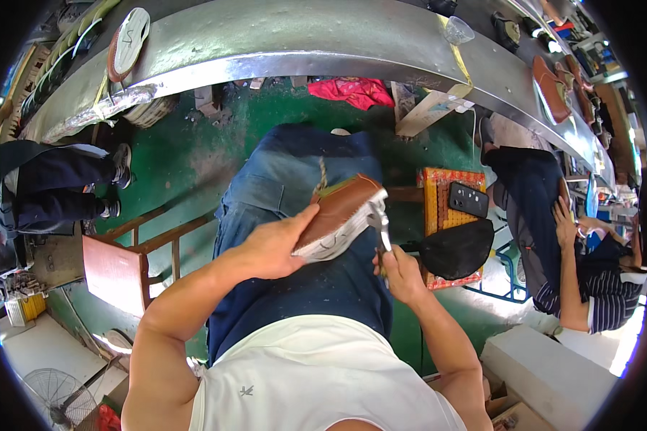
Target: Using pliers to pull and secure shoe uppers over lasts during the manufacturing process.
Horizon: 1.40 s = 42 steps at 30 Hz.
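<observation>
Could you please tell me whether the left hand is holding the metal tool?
No, the right hand grips the metal tool, while the left hand holds the brown shoe.

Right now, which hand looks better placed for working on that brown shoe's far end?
Probably the right hand: it grips the metal tool, whose head is by that end of the brown shoe. The left hand is holding the near end.

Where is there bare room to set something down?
The metal bench looks bare between the far-left shoe and the clear container. The orange surface is crowded with a phone and black pouch. Over the lap, the left hand holds a brown shoe, the right hand a metal tool.
</observation>
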Each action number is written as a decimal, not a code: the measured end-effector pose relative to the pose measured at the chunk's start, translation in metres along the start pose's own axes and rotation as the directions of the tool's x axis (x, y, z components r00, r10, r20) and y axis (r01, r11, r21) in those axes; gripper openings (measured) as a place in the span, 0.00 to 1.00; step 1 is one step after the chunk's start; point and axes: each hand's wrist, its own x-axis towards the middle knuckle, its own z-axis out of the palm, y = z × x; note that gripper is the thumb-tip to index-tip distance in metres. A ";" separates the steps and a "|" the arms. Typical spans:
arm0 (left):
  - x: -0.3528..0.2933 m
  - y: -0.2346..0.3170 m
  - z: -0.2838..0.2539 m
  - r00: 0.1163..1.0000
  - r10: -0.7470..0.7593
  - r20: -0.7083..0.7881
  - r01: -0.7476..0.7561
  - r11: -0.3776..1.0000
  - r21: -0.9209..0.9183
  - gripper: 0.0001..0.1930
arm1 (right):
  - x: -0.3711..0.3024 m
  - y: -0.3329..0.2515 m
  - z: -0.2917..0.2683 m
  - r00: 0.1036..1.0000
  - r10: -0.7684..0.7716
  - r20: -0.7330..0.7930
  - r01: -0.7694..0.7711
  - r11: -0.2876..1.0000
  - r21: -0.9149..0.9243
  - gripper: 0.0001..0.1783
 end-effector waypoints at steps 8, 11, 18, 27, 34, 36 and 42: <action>0.034 0.059 -0.065 0.933 0.111 -0.342 -0.308 0.738 -0.601 0.39 | -0.017 0.016 -0.002 0.989 0.135 -0.060 -0.125 0.981 0.150 0.17; 0.090 0.028 -0.031 0.980 -0.083 -0.181 0.032 0.963 -0.269 0.29 | -0.018 0.004 -0.002 0.999 0.014 -0.033 -0.010 0.992 0.126 0.13; 0.002 -0.030 0.061 0.949 -0.176 -0.263 0.036 0.886 -0.463 0.18 | -0.011 -0.057 -0.018 0.959 -0.045 0.282 0.096 0.981 -0.170 0.20; 0.013 -0.019 0.074 0.797 0.091 -0.598 -0.208 0.970 -0.129 0.12 | 0.044 -0.146 -0.044 0.824 0.182 0.536 0.222 0.767 -0.602 0.19; 0.044 -0.050 0.100 0.976 -0.043 -0.215 -0.211 0.082 -0.974 0.38 | 0.041 -0.087 -0.001 0.911 0.082 0.405 0.170 0.818 -0.549 0.16; 0.047 -0.049 0.097 0.978 -0.036 -0.207 -0.200 0.147 -0.969 0.41 | 0.025 -0.064 0.023 0.968 0.086 0.236 0.032 0.890 -0.456 0.17; 0.064 -0.053 0.104 0.957 -0.129 -0.259 -0.171 0.469 -0.867 0.39 | 0.021 -0.056 0.006 0.963 -0.180 0.200 0.253 0.859 -0.446 0.22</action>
